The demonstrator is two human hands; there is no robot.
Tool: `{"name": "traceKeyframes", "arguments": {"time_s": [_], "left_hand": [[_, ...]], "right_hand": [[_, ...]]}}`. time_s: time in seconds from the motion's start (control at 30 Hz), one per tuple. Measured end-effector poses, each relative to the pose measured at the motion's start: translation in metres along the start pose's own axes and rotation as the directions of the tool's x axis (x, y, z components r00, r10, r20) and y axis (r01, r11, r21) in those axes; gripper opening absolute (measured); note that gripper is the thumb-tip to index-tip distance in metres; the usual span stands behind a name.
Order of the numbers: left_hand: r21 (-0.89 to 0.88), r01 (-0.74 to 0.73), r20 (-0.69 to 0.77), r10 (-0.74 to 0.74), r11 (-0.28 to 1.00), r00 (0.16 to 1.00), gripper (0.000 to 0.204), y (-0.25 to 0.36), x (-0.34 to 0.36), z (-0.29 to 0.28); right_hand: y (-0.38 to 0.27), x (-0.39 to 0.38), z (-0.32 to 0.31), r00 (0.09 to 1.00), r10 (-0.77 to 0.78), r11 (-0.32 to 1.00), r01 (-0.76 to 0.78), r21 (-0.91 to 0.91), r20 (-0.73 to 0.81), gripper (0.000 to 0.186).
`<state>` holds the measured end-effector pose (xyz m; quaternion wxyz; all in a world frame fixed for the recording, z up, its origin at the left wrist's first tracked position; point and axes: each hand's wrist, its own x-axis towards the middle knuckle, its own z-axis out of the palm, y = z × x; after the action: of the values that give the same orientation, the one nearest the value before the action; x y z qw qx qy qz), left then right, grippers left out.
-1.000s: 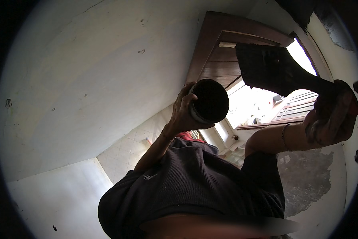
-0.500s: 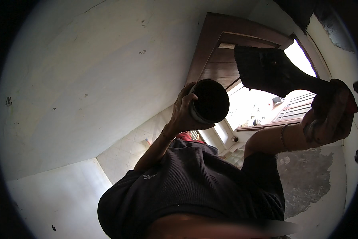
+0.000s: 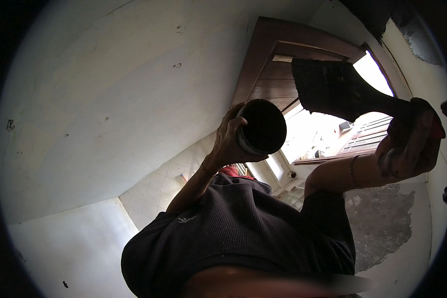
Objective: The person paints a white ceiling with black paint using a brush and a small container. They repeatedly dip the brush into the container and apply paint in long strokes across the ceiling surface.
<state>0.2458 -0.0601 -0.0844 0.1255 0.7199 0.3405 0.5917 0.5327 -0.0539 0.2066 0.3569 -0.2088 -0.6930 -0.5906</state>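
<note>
In the head view, the two hands were well apart, each clamped on something of its own. The left hand (image 3: 227,138) gripped a round cup (image 3: 246,144), thumb over its rim and fingers around its side, near the middle of the view. The cup was tilted so that its mouth faced the camera; its inside was dark, and what lay in it could not be made out. The right hand (image 3: 413,144), dark smudges on its skin, was closed around the handle of a broad black brush (image 3: 323,87). The brush lay sideways across the view, its wide end toward the left, above and to the right of the cup and apart from it. A thin bracelet (image 3: 352,171) circled the right wrist. Below the hands spread a dark ribbed shirt (image 3: 243,223). Behind the brush were a brown wooden door (image 3: 263,54) and a bright opening. A pale wall (image 3: 109,99) filled the left, with tiled floor (image 3: 151,186) below it, and a rough grey patch (image 3: 382,223) marked the wall at lower right.
</note>
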Motion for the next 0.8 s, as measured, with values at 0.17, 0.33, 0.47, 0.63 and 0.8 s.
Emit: {"name": "traceKeyframes", "arguments": {"time_s": [0.17, 0.33, 0.47, 0.63, 0.8], "left_hand": [[0.001, 0.006, 0.010, -0.006, 1.000, 1.000, 0.110, 0.001, 0.000, -0.001], [-0.006, 0.008, 0.015, -0.008, 1.000, 1.000, 0.111, 0.001, 0.000, -0.002], [-0.005, 0.003, 0.005, -0.003, 1.000, 1.000, 0.112, 0.001, 0.000, -0.001], [-0.024, 0.004, 0.005, -0.004, 1.000, 1.000, 0.112, 0.001, 0.000, -0.001], [-0.007, 0.023, 0.011, -0.023, 1.000, 1.000, 0.112, 0.002, -0.001, -0.003]], "right_hand": [[0.000, -0.001, 0.000, 1.000, 0.023, 0.997, -0.023, 0.077, -0.002, 0.044], [0.003, -0.003, 0.001, 0.998, 0.057, 0.989, -0.053, 0.138, -0.022, 0.040], [0.000, -0.003, 0.001, 0.998, 0.062, 0.986, -0.057, 0.155, -0.023, 0.037], [-0.010, -0.004, -0.001, 0.858, 0.506, 0.685, -0.464, 0.562, 0.092, 0.035], [-0.002, 0.003, 0.002, 0.996, 0.080, 0.994, -0.075, 0.083, -0.051, 0.031]]}}
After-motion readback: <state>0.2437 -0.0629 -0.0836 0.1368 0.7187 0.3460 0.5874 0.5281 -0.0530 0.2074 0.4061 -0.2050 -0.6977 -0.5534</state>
